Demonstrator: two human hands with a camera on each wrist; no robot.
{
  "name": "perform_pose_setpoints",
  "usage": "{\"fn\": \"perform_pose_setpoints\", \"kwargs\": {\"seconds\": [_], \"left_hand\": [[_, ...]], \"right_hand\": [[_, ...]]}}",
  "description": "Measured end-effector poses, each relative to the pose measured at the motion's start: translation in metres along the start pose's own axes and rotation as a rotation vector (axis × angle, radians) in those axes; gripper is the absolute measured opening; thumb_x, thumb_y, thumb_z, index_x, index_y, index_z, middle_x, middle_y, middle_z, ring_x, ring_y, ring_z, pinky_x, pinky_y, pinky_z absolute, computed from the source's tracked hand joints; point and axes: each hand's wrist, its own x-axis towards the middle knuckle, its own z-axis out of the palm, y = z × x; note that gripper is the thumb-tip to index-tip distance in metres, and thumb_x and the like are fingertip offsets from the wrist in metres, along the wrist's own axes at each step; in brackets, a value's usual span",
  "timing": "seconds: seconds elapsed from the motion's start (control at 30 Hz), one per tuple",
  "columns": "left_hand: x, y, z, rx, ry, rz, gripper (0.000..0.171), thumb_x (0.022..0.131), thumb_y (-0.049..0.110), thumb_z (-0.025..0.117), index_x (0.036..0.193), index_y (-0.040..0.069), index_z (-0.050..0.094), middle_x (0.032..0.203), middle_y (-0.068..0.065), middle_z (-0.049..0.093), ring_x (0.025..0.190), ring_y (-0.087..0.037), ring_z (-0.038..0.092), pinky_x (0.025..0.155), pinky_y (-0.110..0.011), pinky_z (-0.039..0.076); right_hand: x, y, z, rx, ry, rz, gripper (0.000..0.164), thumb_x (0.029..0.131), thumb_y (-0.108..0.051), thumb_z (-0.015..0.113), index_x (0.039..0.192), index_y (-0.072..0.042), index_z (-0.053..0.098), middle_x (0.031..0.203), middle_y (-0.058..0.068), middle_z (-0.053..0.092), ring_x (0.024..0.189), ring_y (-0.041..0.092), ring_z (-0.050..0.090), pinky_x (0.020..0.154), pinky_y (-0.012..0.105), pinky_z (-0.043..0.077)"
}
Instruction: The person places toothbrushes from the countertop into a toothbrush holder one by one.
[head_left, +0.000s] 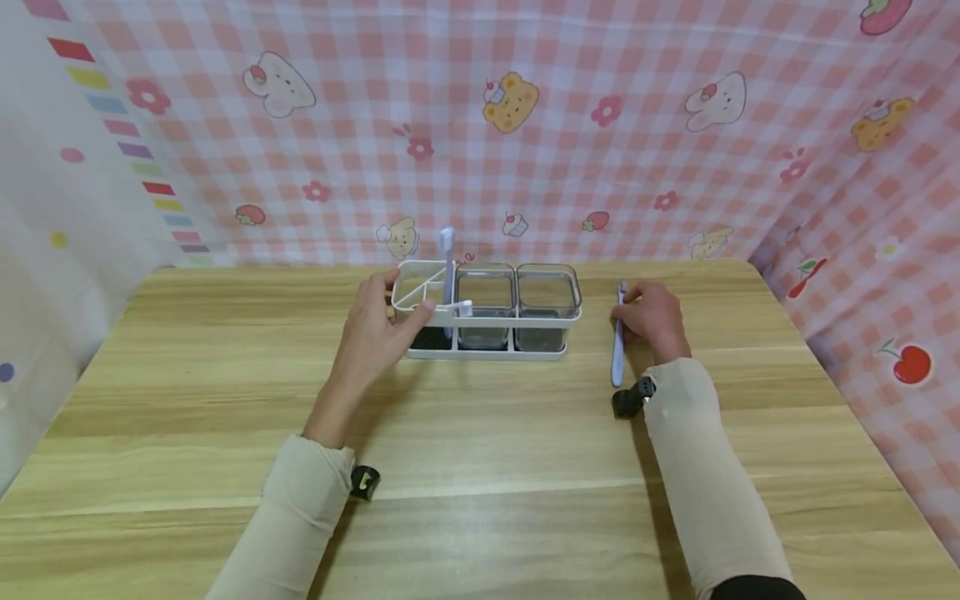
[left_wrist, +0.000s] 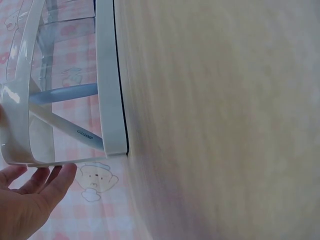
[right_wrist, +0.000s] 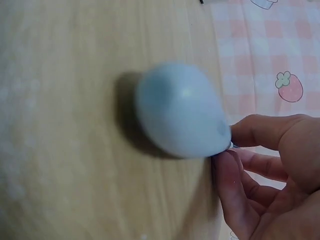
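Across the table [head_left: 487, 483], steady the white rack [head_left: 487, 356], clasped at 1 end in the left grip [head_left: 375, 321]; well right of that, hold the blue toothbrush [head_left: 617, 362], pinched near its far end in the right grip [head_left: 656, 317], preferably without twisting.

Pale-blue toothbrush [head_left: 618, 354] near white rack [head_left: 491, 322]

Beige sleeves [head_left: 705, 475], small black wrist cameras [head_left: 365, 482]

Dark lettering [left_wrist: 85, 134], too blurred to read, marks the toothbrush handle [left_wrist: 62, 122] near the left hand [left_wrist: 32, 200]; beyond its grip, red letters [head_left: 469, 257] on the curtain [head_left: 555, 167] end in "e".
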Motion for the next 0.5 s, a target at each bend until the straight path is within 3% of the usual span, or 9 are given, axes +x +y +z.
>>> {"fn": "perform_pose_setpoints", "kwargs": {"seconds": [0.3, 0.5], "left_hand": [[0.0007, -0.0002, 0.0003, 0.008, -0.002, 0.001, 0.075, 0.095, 0.043, 0.066, 0.149, -0.002, 0.037, 0.126, -0.018, 0.049, 0.11, -0.03, 0.052, 0.089, -0.046, 0.054], [0.0005, -0.0005, -0.0001, 0.009, -0.004, 0.001, 0.075, 0.095, 0.043, 0.066, 0.149, -0.002, 0.037, 0.126, -0.018, 0.049, 0.11, -0.03, 0.052, 0.088, -0.045, 0.054]], "right_hand": [[-0.0022, 0.0005, -0.0022, 0.035, 0.012, 0.024, 0.029, 0.093, -0.016, 0.063, 0.112, 0.006, 0.064, 0.105, 0.022, 0.065, 0.059, 0.008, 0.064, 0.057, 0.024, 0.056], [-0.0021, 0.004, -0.0013, 0.211, 0.034, 0.083, 0.031, 0.097, -0.014, 0.06, 0.12, 0.006, 0.06, 0.11, 0.022, 0.064, 0.065, 0.007, 0.064, 0.062, 0.027, 0.059]]}}
